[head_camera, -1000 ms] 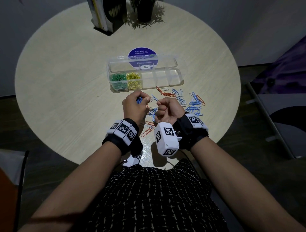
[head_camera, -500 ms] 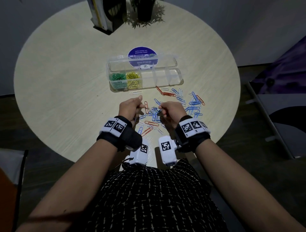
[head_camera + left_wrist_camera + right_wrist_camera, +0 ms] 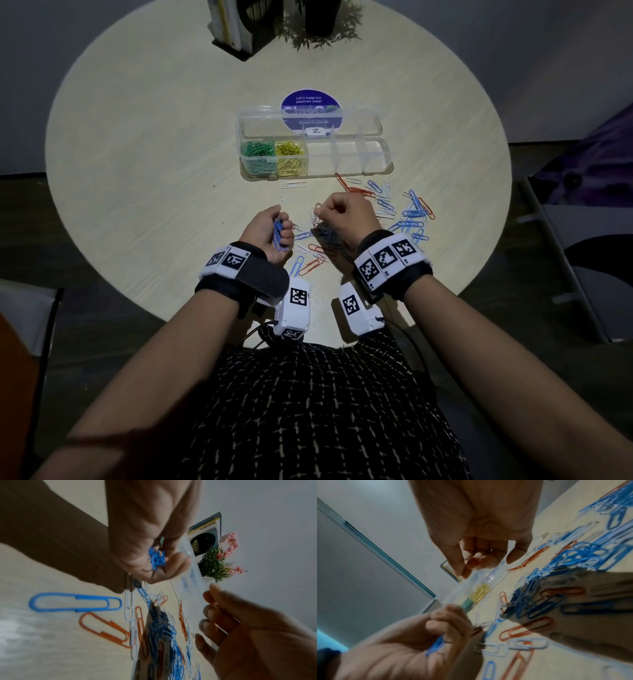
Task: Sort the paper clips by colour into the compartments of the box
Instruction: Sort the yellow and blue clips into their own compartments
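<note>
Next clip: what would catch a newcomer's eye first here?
The scatter of blue, orange and white clips on the round table, just in front of the box. Its two leftmost compartments hold green clips and yellow clips; the rest look empty. The left hand grips a bunch of blue clips.

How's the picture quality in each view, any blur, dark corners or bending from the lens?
Head view: lit pool on the round pale wooden table, dark vignetted corners, edges bent by the lens, sharp. Left wrist view: the left hand gripping blue paper clips and the right hand are motion-blurred. Right wrist view: soft throughout, hand shadows over the loose clips.
</note>
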